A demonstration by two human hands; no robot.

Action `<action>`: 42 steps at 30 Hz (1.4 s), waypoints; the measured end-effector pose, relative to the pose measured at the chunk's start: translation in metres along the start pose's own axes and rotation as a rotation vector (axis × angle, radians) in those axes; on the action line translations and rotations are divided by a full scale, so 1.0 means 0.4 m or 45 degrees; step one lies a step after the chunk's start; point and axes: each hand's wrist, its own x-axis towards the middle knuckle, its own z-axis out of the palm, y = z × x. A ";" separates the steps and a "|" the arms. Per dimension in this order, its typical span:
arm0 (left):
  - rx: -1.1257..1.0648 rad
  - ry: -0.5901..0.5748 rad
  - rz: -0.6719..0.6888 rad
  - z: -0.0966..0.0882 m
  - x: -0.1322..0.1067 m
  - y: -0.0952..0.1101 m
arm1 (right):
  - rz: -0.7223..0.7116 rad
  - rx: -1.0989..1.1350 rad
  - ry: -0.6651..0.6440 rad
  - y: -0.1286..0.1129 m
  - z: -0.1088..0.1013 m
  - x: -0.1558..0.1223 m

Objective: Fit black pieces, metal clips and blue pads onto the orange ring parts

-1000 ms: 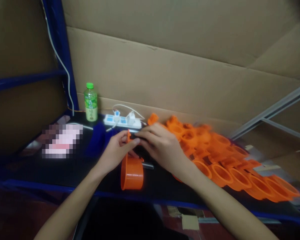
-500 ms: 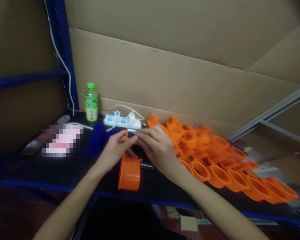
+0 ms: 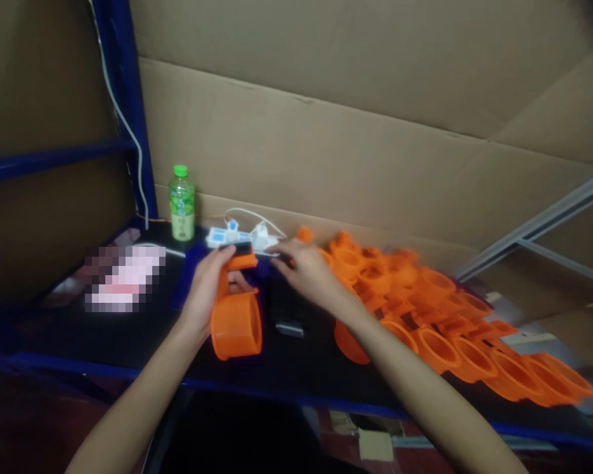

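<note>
**Left hand's clamped on an orange part, right hand's off to the side**

So the left hand point(image 3: 203, 289) has its grip closed on an orange part point(image 3: 234, 326). It's got the narrow upper section, with the thumb up at the top end, right by a black piece point(image 3: 242, 249) that sits on that end. A couple of fingers poke out on the far side, in the space between the top end and the fat cup-like bit. That cup-like bit isn't wrapped by the fingers at all: it hangs below the grip, on the side nearer the person, just right of the wrist. The whole thing is out over the black tabletop point(image 3: 296, 378); can't tell from this angle if the bottom of the cup touches it.

The right hand point(image 3: 313, 273) isn't on that part. Its thumb and index finger are a bit apart, with a gap between the tips, and I can't see anything pinched in there. Fingertips are just beside the near right end of the white power strip point(image 3: 218, 237) as the camera sees it.

Between the hands, a bit closer to the person, there's a small shiny metallic thing point(image 3: 290, 328), too blurry to identify. A big pile of similar orange parts point(image 3: 439, 349) spreads off to the right, partly behind the right forearm. Green-capped bottle point(image 3: 182, 204) stands upright at the back left.
</note>
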 end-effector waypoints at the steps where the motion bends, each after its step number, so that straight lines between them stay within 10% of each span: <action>1: -0.003 -0.003 -0.014 0.001 -0.001 0.000 | 0.024 -0.065 -0.144 0.021 0.013 0.013; 6: 0.019 -0.008 -0.030 0.004 -0.003 0.001 | 0.130 -0.218 -0.476 0.075 0.079 0.056; 17: 0.044 0.022 0.060 0.010 -0.008 -0.007 | 0.247 -0.208 -0.380 0.084 0.127 0.055; 24: 0.006 0.069 0.108 0.009 -0.002 -0.013 | 0.347 -0.093 -0.100 0.074 0.091 0.065; 32: 0.002 0.060 0.126 0.010 0.003 -0.025 | 0.242 0.535 0.405 -0.078 0.009 0.005; 42: -0.012 0.037 0.105 0.000 0.008 -0.018 | 0.245 0.847 0.043 -0.086 0.008 -0.027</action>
